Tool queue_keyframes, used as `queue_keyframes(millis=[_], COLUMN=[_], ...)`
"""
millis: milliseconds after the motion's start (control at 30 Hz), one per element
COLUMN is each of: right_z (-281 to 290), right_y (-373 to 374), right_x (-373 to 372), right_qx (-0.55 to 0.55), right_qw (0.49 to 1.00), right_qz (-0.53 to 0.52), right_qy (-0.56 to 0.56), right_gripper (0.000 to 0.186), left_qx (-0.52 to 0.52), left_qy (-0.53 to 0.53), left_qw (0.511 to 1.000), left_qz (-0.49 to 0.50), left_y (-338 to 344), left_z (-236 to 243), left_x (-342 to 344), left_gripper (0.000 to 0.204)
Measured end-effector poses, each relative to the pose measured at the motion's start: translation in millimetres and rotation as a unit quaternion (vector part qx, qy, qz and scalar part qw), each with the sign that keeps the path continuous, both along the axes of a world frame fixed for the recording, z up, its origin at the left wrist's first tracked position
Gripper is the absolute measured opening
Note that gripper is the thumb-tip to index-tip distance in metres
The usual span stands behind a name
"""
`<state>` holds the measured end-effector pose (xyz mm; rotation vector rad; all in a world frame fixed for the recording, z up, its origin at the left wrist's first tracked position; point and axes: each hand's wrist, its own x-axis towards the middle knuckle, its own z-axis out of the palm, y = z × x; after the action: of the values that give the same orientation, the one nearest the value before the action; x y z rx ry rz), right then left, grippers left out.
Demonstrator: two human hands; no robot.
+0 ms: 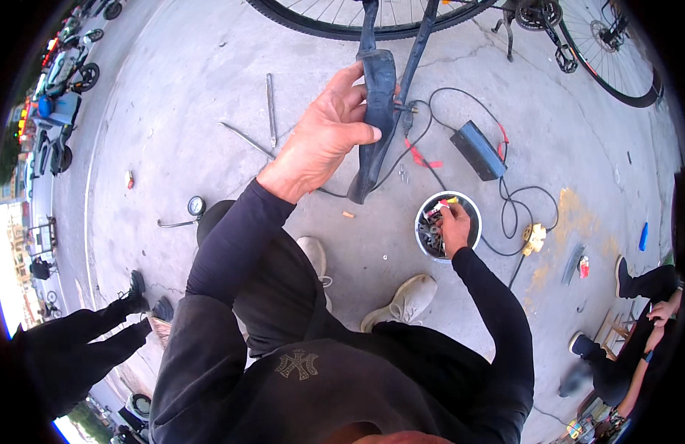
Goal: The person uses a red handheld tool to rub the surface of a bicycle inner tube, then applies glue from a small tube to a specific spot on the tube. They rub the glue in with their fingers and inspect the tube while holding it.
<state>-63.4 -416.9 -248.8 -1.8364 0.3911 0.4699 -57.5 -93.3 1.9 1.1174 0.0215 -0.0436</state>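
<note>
At the upper middle, my left hand is closed around a black inner tube, thumb pressed on its flattened section; the tube runs up toward a bicycle wheel. My right hand reaches into a round white bucket full of small dark and metal pieces, fingers curled at a small red-and-white item. Two metal levers lie left of the tube. A pressure gauge with a hose rests beside my left leg.
A black box with cables and red clamps, plus a yellow socket block, lies right. More bicycle parts are at the top right. Seated people are at right, a person at lower left, parked scooters at far left.
</note>
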Motion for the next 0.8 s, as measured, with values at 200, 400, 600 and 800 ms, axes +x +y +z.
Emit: queue_keyframes(millis=[200,400,600,800], right_z=[93.4,258.3,356.9,323.0], right_y=[-5.2,25.6,106.8,161.2], right_x=[34.8,99.6,135.7,153.2], right_qx=[0.183,0.385,0.482,0.515], right_qw=[0.975,0.916,0.833,0.821], right_qz=[-0.109,0.000,0.260,0.246], right_qy=[-0.058,-0.113,-0.074,-0.017], right_gripper=[0.015,0.033,0.031,0.027], left_qx=[0.037,0.051,0.036,0.128], left_qy=[-0.018,-0.038,-0.026,-0.063], left_qw=[0.999,0.998,0.995,0.985], left_qz=[0.003,0.019,0.086,0.102], left_y=[-8.8,-14.5,-4.4,5.6], left_z=[3.5,19.5,38.3,70.3], left_x=[3.8,10.1,-6.7,-6.5], left_gripper=[0.089,0.083,0.079,0.084])
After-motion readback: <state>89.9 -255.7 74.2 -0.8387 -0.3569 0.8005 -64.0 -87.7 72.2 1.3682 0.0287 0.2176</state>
